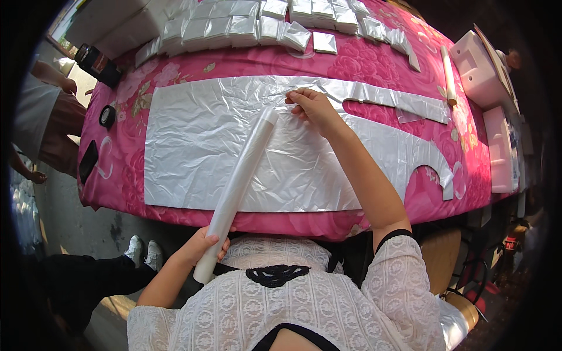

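My left hand is wrapped round the lower end of a long roll of whitish plastic film. The roll slants up and away from me, its far end over the sheet. My right hand is just right of that end, fingers closed in a pinch; what they grip, if anything, is too small to make out. Beneath both lies a wrinkled, apron-shaped sheet of white plastic, spread flat, with rounded cut-outs at its right end. A small clear plastic piece lies on its upper right strip.
Folded white packets are stacked along the far side of the pink floral tablecloth. A tube and white foam boxes are at the right. A dark bottle, tape roll and phone line the left; people stand beyond.
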A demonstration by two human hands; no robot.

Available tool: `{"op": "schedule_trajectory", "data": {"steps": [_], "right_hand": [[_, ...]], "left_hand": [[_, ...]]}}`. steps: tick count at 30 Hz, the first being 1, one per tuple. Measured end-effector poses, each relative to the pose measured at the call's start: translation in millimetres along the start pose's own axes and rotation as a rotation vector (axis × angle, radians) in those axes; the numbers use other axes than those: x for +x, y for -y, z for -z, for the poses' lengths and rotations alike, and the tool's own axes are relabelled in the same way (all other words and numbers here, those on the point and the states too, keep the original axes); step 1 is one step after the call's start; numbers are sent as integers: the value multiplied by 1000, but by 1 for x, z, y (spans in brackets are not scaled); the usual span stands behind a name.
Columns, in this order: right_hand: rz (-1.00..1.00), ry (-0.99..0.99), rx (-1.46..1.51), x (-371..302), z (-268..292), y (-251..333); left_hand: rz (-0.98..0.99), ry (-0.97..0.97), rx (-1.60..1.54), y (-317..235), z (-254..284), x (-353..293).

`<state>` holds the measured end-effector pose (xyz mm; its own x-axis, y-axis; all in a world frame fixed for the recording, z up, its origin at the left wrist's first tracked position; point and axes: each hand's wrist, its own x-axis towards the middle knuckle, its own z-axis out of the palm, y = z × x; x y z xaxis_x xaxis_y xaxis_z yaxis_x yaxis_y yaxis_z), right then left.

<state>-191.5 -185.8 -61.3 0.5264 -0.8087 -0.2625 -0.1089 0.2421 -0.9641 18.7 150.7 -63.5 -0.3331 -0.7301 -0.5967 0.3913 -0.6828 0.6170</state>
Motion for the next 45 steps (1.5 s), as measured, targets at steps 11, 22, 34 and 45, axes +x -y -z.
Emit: {"op": "schedule_trajectory", "data": {"steps": [11,22,34,45], "right_hand": [[-117,339,-223,8,-15,12],[-94,443,-208,11,-20,10],[82,-167,-388,27,89,23],[116,-39,-435,35,88,19]], "left_hand": [[4,66,-141,1,4,-2],[-10,43,-63,0,2,-2],[237,66,25,42,59,-71],[-8,50,1170,-109,20,-6]]}}
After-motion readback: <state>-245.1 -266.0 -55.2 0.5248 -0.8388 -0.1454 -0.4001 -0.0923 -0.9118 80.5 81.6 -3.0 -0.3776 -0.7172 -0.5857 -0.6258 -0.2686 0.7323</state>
